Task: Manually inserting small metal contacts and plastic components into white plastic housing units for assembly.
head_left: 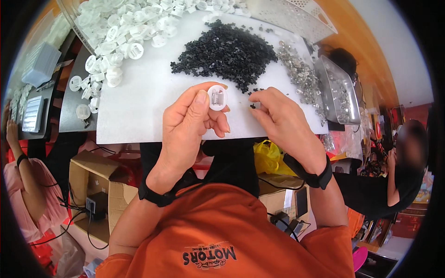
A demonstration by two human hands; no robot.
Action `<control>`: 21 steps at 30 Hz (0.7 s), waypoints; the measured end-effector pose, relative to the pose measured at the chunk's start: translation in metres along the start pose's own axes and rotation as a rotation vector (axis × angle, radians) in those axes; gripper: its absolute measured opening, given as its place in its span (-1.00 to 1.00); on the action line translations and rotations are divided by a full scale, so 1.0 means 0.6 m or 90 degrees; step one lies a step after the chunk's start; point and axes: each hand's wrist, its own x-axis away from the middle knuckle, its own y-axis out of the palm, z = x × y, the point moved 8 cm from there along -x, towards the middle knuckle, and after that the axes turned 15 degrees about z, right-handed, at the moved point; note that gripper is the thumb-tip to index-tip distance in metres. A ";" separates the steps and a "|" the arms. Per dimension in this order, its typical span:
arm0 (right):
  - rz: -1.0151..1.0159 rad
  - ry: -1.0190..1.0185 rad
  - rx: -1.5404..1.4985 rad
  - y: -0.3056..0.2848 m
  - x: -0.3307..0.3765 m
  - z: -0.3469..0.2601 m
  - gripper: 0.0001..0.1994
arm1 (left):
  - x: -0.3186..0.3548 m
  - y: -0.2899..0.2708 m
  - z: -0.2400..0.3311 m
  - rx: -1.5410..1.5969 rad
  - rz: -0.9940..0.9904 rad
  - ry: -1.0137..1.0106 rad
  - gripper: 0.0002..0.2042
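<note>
My left hand (184,118) grips a round white plastic part (217,103) by its edge, between thumb and fingers. Its hollow face, with a rectangular recess, is turned up towards me. To the right, the thumb and forefinger of my right hand (285,116) close on a small black plastic piece (252,106). Both hands are over the near side of a white board (134,111). Just beyond my right fingertips lies a large heap of similar black pieces (227,53), a few of them loose at its near edge.
Many white round parts (134,39) are heaped at the far left. Small shiny metal parts (300,74) spread along the right, beside a clear plastic bin (337,90). Cardboard boxes (92,169) stand below the table. Other people sit at left (34,199) and right (394,180).
</note>
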 end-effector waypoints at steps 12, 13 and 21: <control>-0.009 -0.050 -0.035 -0.009 0.009 -0.005 -0.93 | 0.000 0.000 -0.002 -0.015 0.001 0.014 -0.64; -0.018 -0.042 -0.036 -0.007 0.010 -0.003 -0.93 | 0.000 0.000 -0.002 -0.015 0.001 0.014 -0.64; -0.028 -0.007 -0.019 -0.017 0.019 0.009 -0.93 | 0.000 0.002 -0.001 -0.042 0.012 0.025 -0.63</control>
